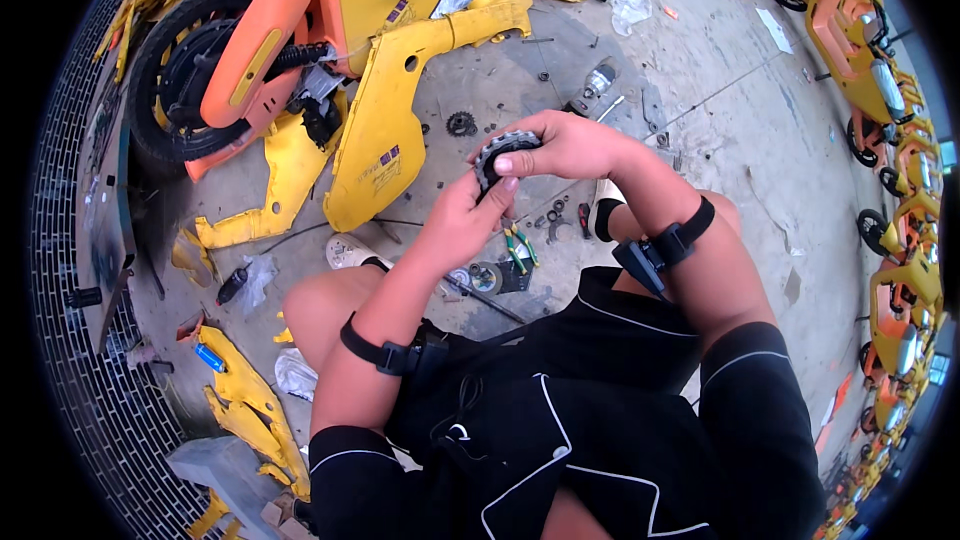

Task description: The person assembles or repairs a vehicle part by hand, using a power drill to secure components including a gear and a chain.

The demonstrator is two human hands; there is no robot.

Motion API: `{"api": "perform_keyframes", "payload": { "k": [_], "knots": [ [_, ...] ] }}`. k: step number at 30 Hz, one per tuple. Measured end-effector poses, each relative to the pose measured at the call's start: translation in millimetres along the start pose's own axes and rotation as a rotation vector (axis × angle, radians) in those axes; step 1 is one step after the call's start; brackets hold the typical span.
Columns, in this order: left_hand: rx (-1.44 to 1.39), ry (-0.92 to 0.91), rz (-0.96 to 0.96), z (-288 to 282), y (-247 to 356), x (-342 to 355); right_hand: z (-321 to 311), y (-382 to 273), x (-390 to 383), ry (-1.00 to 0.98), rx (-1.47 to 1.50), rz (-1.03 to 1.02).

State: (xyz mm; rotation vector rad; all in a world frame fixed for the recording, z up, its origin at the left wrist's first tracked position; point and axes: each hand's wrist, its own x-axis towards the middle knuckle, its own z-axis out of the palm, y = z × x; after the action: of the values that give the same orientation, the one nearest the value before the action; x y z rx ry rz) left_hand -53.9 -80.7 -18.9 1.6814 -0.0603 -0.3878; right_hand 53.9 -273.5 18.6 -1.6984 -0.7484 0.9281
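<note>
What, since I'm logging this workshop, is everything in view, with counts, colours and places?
Toothed ring: one, dark, between both hands
Small gear: one, dark, floor beyond the hands
Power tool: one, silvery and dark, floor beyond the right hand
Pliers: one pair, green-handled, floor between the shoes
Small loose parts: too many to count, mostly dark, floor
Partly seen vehicle: one, orange and yellow, upper left
Body panels: several, yellow, upper and lower left
Cylinder: one, blue, lower left
Parked vehicles: many, yellow and orange, right edge
Brick wall: one, dark, left edge
Shoes: two, pale, floor
Left hand: one, bare, gripping ring
Right hand: one, bare, gripping ring
</note>
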Motion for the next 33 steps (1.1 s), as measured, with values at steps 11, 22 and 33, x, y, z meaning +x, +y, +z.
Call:
{"api": "perform_keyframes", "payload": {
  "k": [11, 22, 33],
  "knots": [
    [0.589, 0.188, 0.142, -16.1, -8.1, -32.2, 17.0, 135.6, -42.4, 0.637, -0.382, 0.557],
    [0.654, 0.257, 0.336, -21.8, 6.9, -89.9, 124.4, 266.4, -85.7, 0.1, -0.903, 0.753],
    [0.765, 0.2, 0.282, -30.2, -12.8, -99.1, 230.1, 212.3, -12.8, 0.065, -0.701, 0.466]
  ]
}}
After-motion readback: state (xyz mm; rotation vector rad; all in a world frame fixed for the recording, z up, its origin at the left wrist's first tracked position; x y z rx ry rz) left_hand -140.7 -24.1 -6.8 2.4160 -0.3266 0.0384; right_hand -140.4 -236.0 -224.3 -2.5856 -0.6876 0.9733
